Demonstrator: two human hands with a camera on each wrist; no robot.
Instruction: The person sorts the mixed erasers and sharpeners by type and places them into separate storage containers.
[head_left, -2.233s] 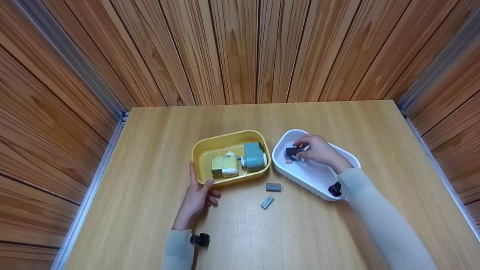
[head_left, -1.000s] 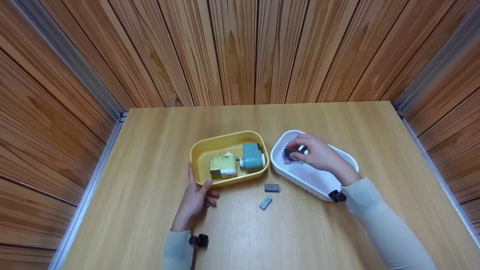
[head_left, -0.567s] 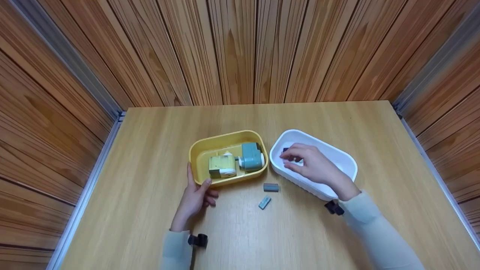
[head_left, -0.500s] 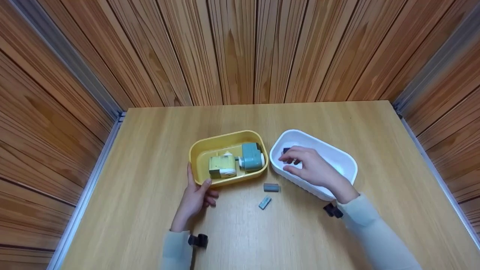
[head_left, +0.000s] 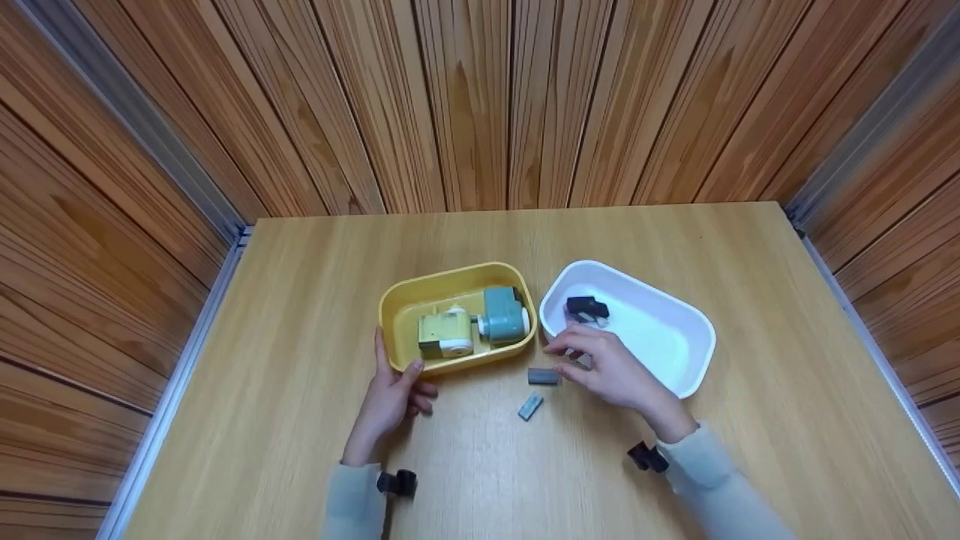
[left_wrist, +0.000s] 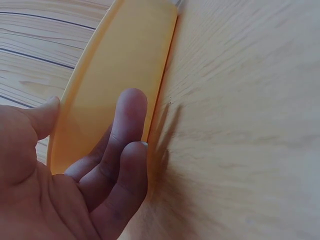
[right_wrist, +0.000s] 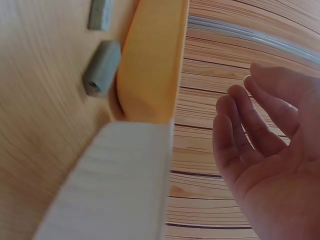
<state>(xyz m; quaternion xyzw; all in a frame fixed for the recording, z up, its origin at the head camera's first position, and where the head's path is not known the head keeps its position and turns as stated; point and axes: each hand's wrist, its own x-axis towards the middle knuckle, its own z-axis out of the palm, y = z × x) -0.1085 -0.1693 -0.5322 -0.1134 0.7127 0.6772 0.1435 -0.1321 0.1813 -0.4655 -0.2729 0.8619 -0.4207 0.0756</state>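
My left hand (head_left: pixel 386 401) holds the near left corner of a yellow plastic bin (head_left: pixel 442 278), thumb on the rim and index finger along the outer wall. The left wrist view shows its other fingers curled beside that wall. Inside the bin lie a pale yellow boxy object (head_left: pixel 444 328) and a teal one (head_left: pixel 502 313), both with white round parts. My right hand (head_left: pixel 611 371), with loosely bent fingers and nothing between them, hovers over the near rim of a white bin (head_left: pixel 660 330). Its fingertips are close to a grey block (head_left: pixel 542 376) on the table.
A small light-blue block (head_left: pixel 530 406) lies in front of the grey one. Black pieces (head_left: pixel 587 307) sit in the white bin's far left end, with something pink partly under them. Wooden panels (head_left: pixel 480 105) stand behind the table (head_left: pixel 315 285).
My right hand has let go of the black piece inside the white bin and moved back toward me, over the near rim. My left hand stays on the yellow bin.
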